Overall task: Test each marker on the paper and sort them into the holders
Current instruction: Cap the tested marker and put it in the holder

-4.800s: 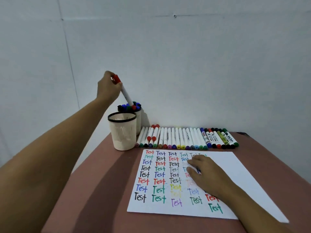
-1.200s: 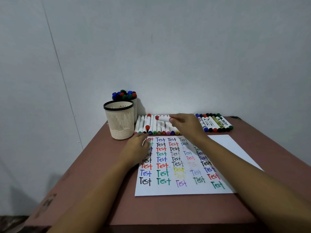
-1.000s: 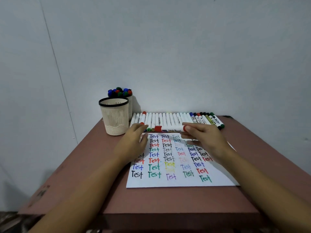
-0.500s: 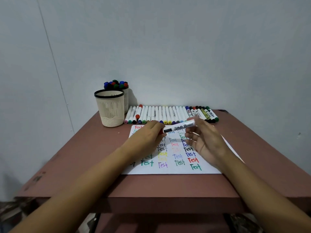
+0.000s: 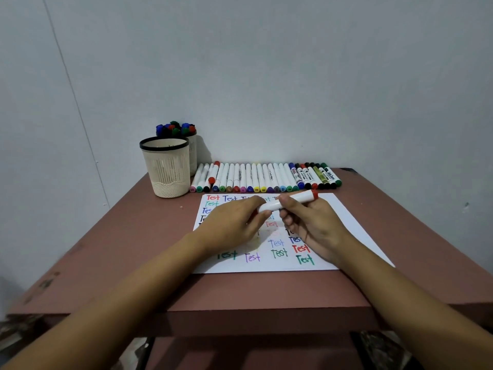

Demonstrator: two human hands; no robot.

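Note:
A white marker with a red end (image 5: pixel 293 199) is held level above the paper (image 5: pixel 336 217) by both hands. My right hand (image 5: pixel 310 225) grips its barrel from below. My left hand (image 5: pixel 234 222) pinches its left end, where a bit of red shows under the fingers. The paper is covered with rows of the word "Test" in many colours. A row of markers (image 5: pixel 264 177) lies along the back of the table. An empty cream holder (image 5: pixel 166 166) stands at the back left. Behind it a second holder (image 5: pixel 192 153) is full of markers.
The reddish-brown table (image 5: pixel 138 236) stands against a pale wall. Its front edge is just below my forearms. One red-capped marker (image 5: pixel 213 172) lies on top of the row near its left end.
My right hand took a red marker from the row and brought it over the paper. My left hand came off the paper to its left end. The marker now tilts up to the right.

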